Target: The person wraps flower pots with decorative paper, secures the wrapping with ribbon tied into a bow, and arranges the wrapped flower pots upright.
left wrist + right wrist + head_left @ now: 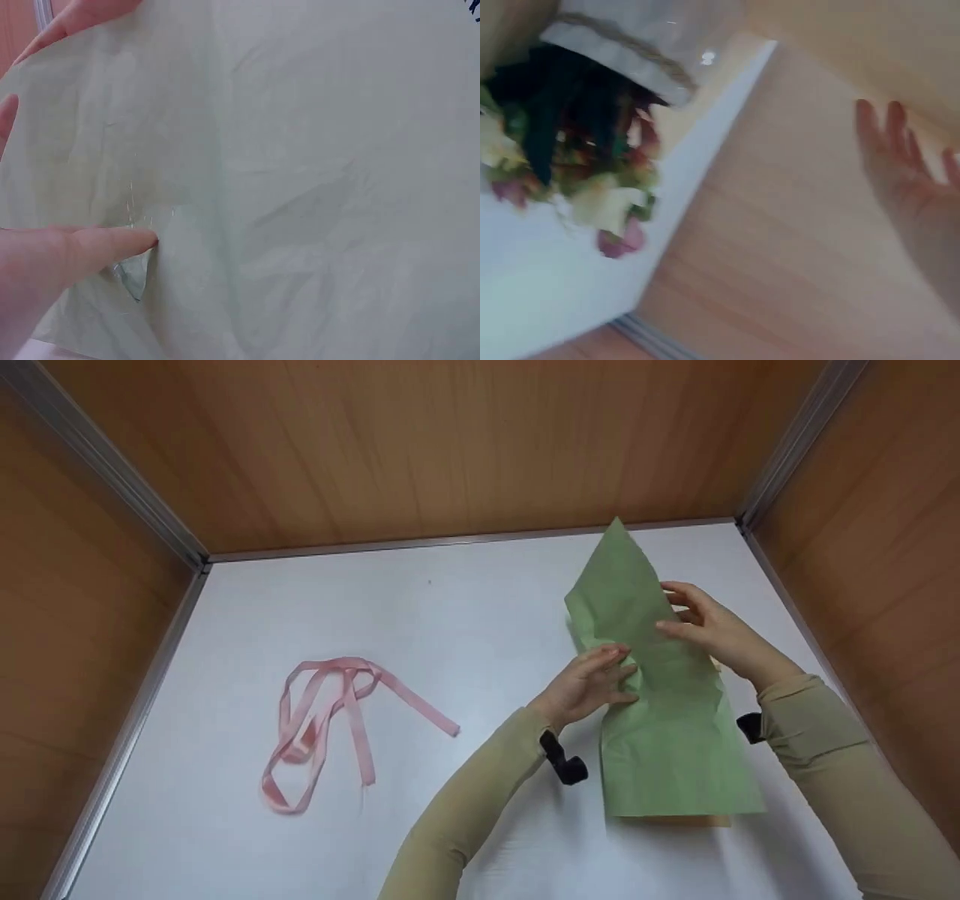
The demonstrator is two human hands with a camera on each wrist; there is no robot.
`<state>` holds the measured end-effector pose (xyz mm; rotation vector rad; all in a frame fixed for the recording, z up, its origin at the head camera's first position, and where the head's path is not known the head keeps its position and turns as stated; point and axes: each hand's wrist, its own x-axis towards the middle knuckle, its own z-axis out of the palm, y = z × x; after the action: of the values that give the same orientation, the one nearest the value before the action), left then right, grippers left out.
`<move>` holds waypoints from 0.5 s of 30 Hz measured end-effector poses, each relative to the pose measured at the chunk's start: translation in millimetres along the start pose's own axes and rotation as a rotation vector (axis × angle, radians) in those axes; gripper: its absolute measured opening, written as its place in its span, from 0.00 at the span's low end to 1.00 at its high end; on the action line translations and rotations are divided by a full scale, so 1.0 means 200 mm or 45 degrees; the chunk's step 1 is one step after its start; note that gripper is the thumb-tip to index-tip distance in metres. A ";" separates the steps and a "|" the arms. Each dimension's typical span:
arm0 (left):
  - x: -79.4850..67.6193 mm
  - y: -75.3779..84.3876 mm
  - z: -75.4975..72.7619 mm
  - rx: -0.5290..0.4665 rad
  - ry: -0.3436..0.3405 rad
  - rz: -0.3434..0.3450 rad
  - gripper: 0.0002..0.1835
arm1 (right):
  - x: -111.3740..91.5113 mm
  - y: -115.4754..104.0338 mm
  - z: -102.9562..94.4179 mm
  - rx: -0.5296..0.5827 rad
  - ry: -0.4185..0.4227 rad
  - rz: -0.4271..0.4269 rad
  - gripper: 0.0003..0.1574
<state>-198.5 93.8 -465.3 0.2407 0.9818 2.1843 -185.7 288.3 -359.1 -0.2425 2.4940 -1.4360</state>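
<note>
A tall sheet of green wrapping paper [660, 720] is folded up at the right, its pointed top near the back wall. My left hand [589, 682] presses its fingers against the left side, denting the paper; in the left wrist view one finger [127, 241] pushes at a crease. At the right edge, my right hand [716, 630] touches the paper with loosely spread fingers, the thumb over its front. The right wrist view shows a bunch of flowers [607, 195] in a whitish wrap with twine [622, 43]; the green paper hides it in the head view.
A loosely looped pink ribbon [360, 727] lies on the white table [465, 615] at the left. Tan paper [690, 821] shows below the green sheet's front edge. Wooden panels [465, 450] enclose the table at the back and both sides.
</note>
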 end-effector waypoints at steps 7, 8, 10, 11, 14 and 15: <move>0.02 -0.02 0.02 0.006 -0.040 -0.002 0.08 | -0.02 -0.01 -0.05 -0.412 0.354 0.096 0.29; 0.03 -0.03 0.02 0.002 -0.042 0.001 0.08 | -0.02 0.00 -0.07 -0.404 0.381 0.105 0.28; 0.03 -0.04 0.02 0.001 -0.039 0.006 0.08 | -0.03 0.04 -0.10 -0.353 0.408 0.132 0.27; 0.03 -0.05 0.02 0.000 -0.036 0.008 0.08 | -0.03 0.07 -0.12 -0.308 0.413 0.149 0.27; 0.02 -0.06 0.02 0.003 -0.024 0.013 0.07 | -0.05 0.15 -0.17 -0.167 0.415 0.211 0.30; 0.02 -0.07 0.02 0.007 -0.017 0.011 0.06 | -0.05 0.19 -0.18 -0.119 0.416 0.234 0.31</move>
<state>-192.8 105.2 -473.5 0.2621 0.9818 2.1857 -186.7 339.2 -372.7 0.2187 2.7558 -1.3793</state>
